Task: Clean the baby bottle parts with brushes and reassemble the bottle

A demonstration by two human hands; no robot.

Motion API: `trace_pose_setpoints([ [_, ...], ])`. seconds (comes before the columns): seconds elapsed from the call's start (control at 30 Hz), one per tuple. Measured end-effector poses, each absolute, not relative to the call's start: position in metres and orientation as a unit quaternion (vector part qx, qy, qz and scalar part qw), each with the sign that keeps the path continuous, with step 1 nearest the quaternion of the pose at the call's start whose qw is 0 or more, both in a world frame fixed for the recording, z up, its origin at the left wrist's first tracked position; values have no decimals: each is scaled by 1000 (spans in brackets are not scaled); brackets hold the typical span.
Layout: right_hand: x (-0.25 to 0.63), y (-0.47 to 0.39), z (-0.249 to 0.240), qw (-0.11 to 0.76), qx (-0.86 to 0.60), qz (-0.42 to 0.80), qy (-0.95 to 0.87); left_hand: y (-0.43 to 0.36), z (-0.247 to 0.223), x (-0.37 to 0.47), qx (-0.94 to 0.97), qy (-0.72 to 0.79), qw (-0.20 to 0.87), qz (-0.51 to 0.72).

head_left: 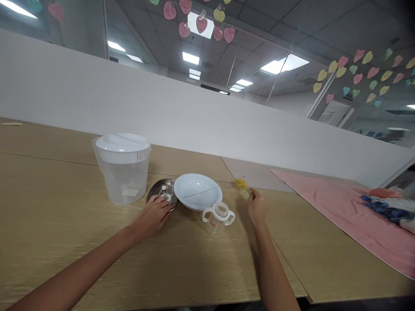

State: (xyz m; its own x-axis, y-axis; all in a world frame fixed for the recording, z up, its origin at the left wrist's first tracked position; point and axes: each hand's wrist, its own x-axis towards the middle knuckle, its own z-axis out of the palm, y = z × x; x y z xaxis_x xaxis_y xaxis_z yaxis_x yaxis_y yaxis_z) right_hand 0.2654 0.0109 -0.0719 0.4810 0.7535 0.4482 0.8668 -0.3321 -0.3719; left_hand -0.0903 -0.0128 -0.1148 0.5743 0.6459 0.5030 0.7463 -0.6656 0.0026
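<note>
My left hand (pixel 156 214) reaches over a round metal tray (pixel 151 188), its fingers extended at small white bottle parts (pixel 166 195). Whether the fingertips touch those parts is hard to make out. My right hand (pixel 256 207) is closed around the handle of a small brush with a yellow head (pixel 241 183), slightly blurred and held above the table. Between my hands lies a white basin (pixel 194 178) with a thin rod resting across its inside. In front of the basin stands a clear baby bottle (pixel 215 225) with two white handles and an uncovered top.
A clear plastic pitcher (pixel 126 179) with a white lid stands left of the tray. On the right, a pink cloth (pixel 330 203) covers part of the wooden table (pixel 58 207), with blue and white items (pixel 387 209) on it. A white partition (pixel 181 116) runs behind.
</note>
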Motion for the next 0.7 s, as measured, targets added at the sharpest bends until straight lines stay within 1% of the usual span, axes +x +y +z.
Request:
trace_pose_setpoints([
  [0.07, 266, 11, -70, 426, -765, -170, -451, -13, -115, -90, -880, -398, 104, -237],
  [0.1, 267, 12, -70, 484, -736, -184, -437, -12, -115, -90, -880, -399, 103, -237],
  [0.13, 267, 13, -71, 520, -716, -164, -435, -12, -116, -90, -879, -400, 103, -237],
  [0.17, 269, 15, -72, 531, -712, -112, -445, -11, -116, -91, -879, -401, 101, -238],
  [0.27, 274, 22, -79, 504, -723, 90, -464, -10, -118, -92, -879, -400, 97, -242],
  [0.33, 279, 24, -80, 504, -718, 147, -457, -10, -119, -92, -879, -400, 95, -243],
  [0.4, 285, 23, -77, 565, -663, 215, -442, -10, -118, -92, -879, -400, 93, -240],
  [0.47, 290, 18, -71, 656, -538, 327, -416, -11, -117, -91, -881, -402, 91, -234],
  [0.5, 293, 16, -69, 689, -471, 378, -401, -11, -117, -91, -881, -403, 90, -232],
  [0.53, 295, 14, -68, 705, -431, 414, -383, -11, -116, -91, -880, -405, 88, -231],
  [0.6, 298, 14, -69, 700, -441, 436, -353, -11, -116, -91, -880, -406, 85, -232],
  [0.7, 300, 19, -76, 680, -512, 416, -320, -10, -117, -91, -881, -402, 84, -235],
])
